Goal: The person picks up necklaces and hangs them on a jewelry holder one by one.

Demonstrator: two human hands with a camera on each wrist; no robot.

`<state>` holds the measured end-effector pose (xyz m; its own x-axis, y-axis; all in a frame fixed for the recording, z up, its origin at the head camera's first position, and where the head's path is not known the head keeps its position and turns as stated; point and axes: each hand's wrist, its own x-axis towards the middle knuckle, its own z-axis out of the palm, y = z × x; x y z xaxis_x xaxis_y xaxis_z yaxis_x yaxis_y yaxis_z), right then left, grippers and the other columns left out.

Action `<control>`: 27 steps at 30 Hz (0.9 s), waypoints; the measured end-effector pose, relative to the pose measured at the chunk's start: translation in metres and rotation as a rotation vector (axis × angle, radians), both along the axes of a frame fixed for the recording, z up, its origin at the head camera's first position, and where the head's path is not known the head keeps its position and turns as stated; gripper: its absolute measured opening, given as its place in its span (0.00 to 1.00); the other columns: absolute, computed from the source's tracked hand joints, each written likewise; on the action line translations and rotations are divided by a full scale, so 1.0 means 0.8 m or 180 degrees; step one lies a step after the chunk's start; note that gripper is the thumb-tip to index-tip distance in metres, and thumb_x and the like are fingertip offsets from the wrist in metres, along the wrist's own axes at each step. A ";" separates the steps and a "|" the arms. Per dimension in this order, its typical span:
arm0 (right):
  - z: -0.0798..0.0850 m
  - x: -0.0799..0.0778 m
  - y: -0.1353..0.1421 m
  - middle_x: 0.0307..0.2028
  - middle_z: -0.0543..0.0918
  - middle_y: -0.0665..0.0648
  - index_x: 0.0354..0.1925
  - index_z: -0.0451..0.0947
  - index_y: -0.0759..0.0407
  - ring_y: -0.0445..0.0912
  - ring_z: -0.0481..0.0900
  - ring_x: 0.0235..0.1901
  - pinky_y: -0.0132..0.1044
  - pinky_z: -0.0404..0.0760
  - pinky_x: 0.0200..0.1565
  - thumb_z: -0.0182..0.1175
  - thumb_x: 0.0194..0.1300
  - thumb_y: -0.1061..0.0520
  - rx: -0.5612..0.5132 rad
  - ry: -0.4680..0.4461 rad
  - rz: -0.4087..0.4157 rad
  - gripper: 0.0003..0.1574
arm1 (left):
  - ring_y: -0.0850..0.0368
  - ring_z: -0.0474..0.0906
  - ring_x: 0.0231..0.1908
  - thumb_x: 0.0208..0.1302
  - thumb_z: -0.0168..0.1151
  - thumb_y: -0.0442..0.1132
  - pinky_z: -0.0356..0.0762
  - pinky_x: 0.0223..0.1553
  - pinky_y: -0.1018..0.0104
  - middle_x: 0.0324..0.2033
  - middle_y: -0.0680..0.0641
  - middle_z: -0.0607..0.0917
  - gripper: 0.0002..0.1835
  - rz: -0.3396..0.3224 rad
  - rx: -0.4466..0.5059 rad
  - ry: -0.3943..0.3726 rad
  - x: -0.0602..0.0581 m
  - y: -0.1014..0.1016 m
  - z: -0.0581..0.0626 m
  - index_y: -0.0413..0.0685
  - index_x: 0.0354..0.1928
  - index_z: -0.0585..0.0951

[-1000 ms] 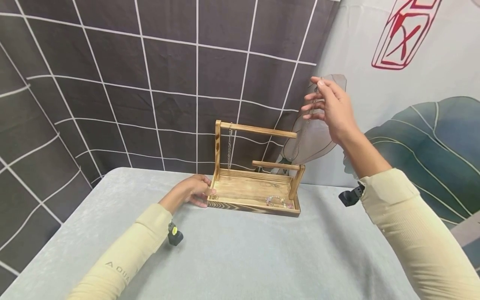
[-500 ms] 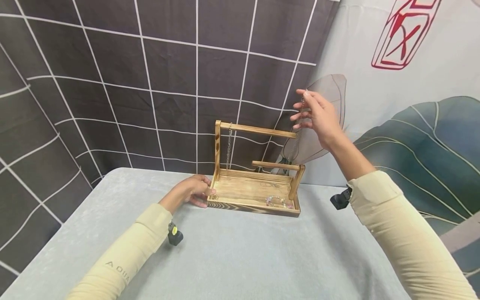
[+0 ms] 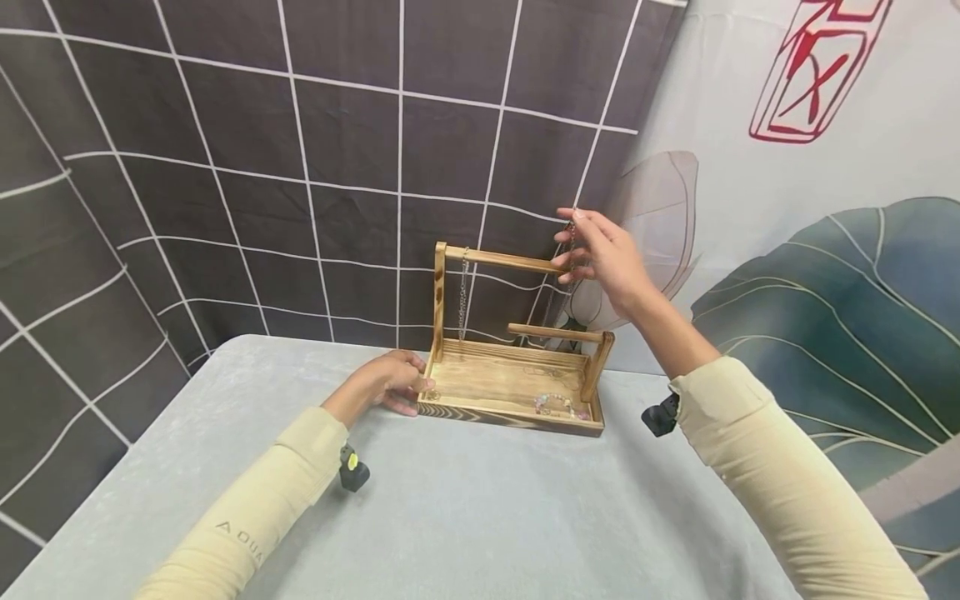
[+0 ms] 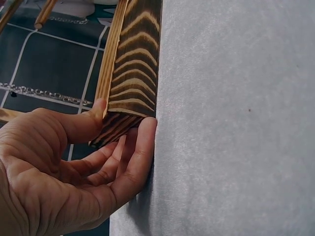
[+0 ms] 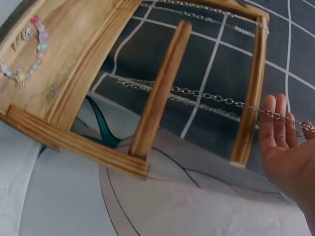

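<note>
My left hand (image 3: 393, 382) grips the left end of a wooden jewelry stand (image 3: 510, 418), thumb on the tray's rim and fingers at the outer end. Raised at the right end of the stand's upper bar (image 3: 506, 260), my right hand (image 3: 606, 258) pinches a silver chain necklace (image 5: 206, 97) between thumb and index finger. The chain hangs in a long loop. In the right wrist view one strand crosses the near side of the upper bar and the other seems to run behind it. A second chain necklace (image 3: 462, 296) hangs near that bar's left end.
Below the upper bar juts a shorter lower bar (image 3: 555, 332) from the right post. In the tray lie a pastel bead bracelet (image 5: 40, 54) and small thin jewelry (image 5: 53, 91). The stand sits on a grey cloth-covered table (image 3: 450, 508), before a dark grid-patterned curtain (image 3: 337, 125).
My right hand has moved left and down with the chain necklace, from right of the stand to the upper bar's right end. The left hand has stayed on the tray.
</note>
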<state>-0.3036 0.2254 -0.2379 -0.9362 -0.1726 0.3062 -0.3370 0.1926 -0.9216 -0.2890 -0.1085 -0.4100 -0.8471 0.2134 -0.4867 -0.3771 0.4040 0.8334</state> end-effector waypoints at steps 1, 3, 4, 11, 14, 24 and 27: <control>-0.002 0.000 -0.003 0.57 0.82 0.60 0.82 0.71 0.59 0.41 0.90 0.39 0.33 0.96 0.37 0.48 0.93 0.40 0.0027 -0.0006 0.0008 0.36 | 0.48 0.88 0.45 0.77 0.68 0.29 1.00 0.43 0.56 0.43 0.41 0.83 0.27 -0.0001 0.0000 0.0002 0.000 0.000 0.000 0.35 0.72 0.71; -0.005 0.001 -0.008 0.58 0.82 0.60 0.83 0.71 0.60 0.41 0.90 0.39 0.33 0.97 0.38 0.47 0.93 0.39 0.0049 -0.0030 0.0043 0.37 | 0.49 0.88 0.44 0.77 0.68 0.29 1.00 0.43 0.57 0.43 0.41 0.83 0.26 0.0001 -0.0001 0.0006 0.001 0.001 0.000 0.35 0.72 0.71; -0.007 0.001 -0.011 0.58 0.81 0.61 0.83 0.70 0.60 0.41 0.90 0.39 0.33 0.97 0.38 0.47 0.93 0.39 0.0038 -0.0050 0.0063 0.37 | 0.49 0.87 0.44 0.77 0.68 0.29 1.00 0.43 0.57 0.43 0.41 0.83 0.26 0.0000 0.0000 0.0004 0.001 0.001 0.000 0.35 0.72 0.71; -0.019 0.000 -0.028 0.61 0.81 0.63 0.83 0.69 0.61 0.39 0.91 0.39 0.33 0.96 0.41 0.45 0.94 0.41 0.0104 -0.0102 0.0136 0.37 | 0.48 0.87 0.45 0.78 0.68 0.30 1.00 0.44 0.56 0.43 0.41 0.83 0.27 -0.0013 0.0008 0.0005 -0.001 0.001 -0.002 0.35 0.72 0.71; -0.023 0.000 -0.034 0.62 0.81 0.64 0.84 0.68 0.62 0.38 0.91 0.40 0.32 0.96 0.42 0.45 0.94 0.40 0.0179 -0.0101 0.0139 0.38 | 0.48 0.87 0.46 0.78 0.68 0.30 1.01 0.44 0.56 0.44 0.41 0.82 0.27 -0.0023 0.0011 0.0003 -0.003 0.002 -0.003 0.35 0.73 0.70; -0.041 0.000 -0.058 0.65 0.83 0.63 0.83 0.69 0.60 0.40 0.90 0.46 0.32 0.95 0.47 0.44 0.93 0.38 0.0203 -0.0141 0.0179 0.38 | 0.47 0.87 0.47 0.78 0.68 0.30 1.00 0.43 0.57 0.44 0.41 0.81 0.28 -0.0005 0.0015 -0.0011 -0.004 0.002 -0.003 0.35 0.73 0.70; -0.046 0.001 -0.066 0.67 0.82 0.68 0.83 0.69 0.60 0.41 0.90 0.47 0.32 0.95 0.47 0.44 0.94 0.39 0.0209 -0.0148 0.0202 0.37 | 0.48 0.87 0.46 0.78 0.68 0.30 1.00 0.43 0.57 0.43 0.42 0.82 0.27 -0.0001 0.0024 -0.0016 -0.003 0.002 -0.003 0.35 0.72 0.71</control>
